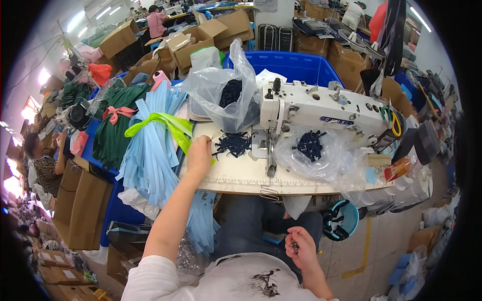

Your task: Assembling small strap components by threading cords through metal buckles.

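Note:
My left hand is closed over the sewing table's left part, its fingertips pinched together; what they hold, if anything, is hidden. A lime-green strip ties a bundle of light-blue fabric strips, and its tail runs under that hand. Just right of my left hand lies a small pile of dark navy pieces, beside the needle area of a white sewing machine. Above my lap, my right hand curls around small dark and silvery pieces, mostly hidden by the fingers.
More navy pieces lie on clear plastic right of the needle. A plastic bag stands behind the table's left part. Green fabric hangs at left; a blue bin stands behind. Yellow-handled scissors hang at the machine's right end.

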A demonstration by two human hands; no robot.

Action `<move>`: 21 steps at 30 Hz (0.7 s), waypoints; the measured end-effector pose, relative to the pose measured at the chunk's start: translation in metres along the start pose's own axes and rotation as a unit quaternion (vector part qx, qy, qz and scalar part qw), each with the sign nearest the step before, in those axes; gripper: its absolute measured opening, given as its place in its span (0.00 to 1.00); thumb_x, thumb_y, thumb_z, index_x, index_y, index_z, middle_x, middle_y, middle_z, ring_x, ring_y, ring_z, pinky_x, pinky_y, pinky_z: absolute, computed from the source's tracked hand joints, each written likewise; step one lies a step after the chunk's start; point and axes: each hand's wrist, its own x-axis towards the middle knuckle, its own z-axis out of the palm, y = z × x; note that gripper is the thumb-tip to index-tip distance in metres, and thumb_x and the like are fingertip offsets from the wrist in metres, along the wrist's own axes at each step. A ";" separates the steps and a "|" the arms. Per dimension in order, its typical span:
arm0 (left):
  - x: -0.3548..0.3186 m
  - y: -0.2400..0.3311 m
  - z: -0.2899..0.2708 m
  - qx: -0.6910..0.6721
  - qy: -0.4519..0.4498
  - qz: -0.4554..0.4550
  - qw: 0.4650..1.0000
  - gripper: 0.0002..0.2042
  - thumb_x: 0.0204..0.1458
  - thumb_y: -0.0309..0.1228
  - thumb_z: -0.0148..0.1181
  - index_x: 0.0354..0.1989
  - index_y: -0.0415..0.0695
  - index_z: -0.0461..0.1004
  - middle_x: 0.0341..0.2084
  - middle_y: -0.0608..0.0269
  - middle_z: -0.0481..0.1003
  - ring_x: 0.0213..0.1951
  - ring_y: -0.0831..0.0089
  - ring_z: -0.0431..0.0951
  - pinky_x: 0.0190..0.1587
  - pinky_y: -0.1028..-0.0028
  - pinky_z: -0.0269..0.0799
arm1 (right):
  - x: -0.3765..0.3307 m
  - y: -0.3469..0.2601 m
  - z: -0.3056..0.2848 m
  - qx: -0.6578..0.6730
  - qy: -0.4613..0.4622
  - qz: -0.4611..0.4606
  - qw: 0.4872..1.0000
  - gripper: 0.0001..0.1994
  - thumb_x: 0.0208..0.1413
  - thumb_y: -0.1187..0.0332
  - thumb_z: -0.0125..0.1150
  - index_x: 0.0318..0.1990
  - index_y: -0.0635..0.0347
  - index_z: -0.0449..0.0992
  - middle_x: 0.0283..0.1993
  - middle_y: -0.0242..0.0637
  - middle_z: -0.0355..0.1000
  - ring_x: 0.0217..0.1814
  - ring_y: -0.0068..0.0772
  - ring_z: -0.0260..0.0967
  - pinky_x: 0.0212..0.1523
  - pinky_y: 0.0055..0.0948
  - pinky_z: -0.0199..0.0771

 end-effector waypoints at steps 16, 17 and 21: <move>-0.112 0.162 -0.043 -0.667 -0.280 -0.229 0.651 0.06 0.62 0.30 0.52 0.42 0.41 0.70 0.30 0.60 0.76 0.23 0.80 0.70 0.25 0.80 0.65 | 0.002 -0.019 -0.019 0.093 -0.057 -0.007 0.994 0.06 0.62 0.71 0.53 0.42 0.62 0.71 0.32 0.33 0.65 0.23 0.17 0.55 0.17 0.14 0.50; -0.123 0.169 -0.041 -0.672 -0.296 -0.224 0.641 0.06 0.62 0.30 0.52 0.42 0.41 0.70 0.30 0.60 0.76 0.23 0.80 0.70 0.25 0.80 0.65 | 0.003 -0.020 -0.019 0.117 -0.080 0.001 0.990 0.07 0.62 0.72 0.53 0.44 0.63 0.72 0.32 0.34 0.66 0.24 0.17 0.56 0.18 0.14 0.50; -0.147 0.183 -0.032 -0.657 -0.355 -0.233 0.623 0.11 0.62 0.26 0.50 0.51 0.38 0.70 0.35 0.58 0.78 0.30 0.80 0.73 0.31 0.80 0.69 | 0.000 -0.027 -0.023 0.088 -0.103 -0.018 0.991 0.08 0.61 0.72 0.55 0.46 0.63 0.73 0.33 0.34 0.68 0.24 0.15 0.56 0.18 0.14 0.51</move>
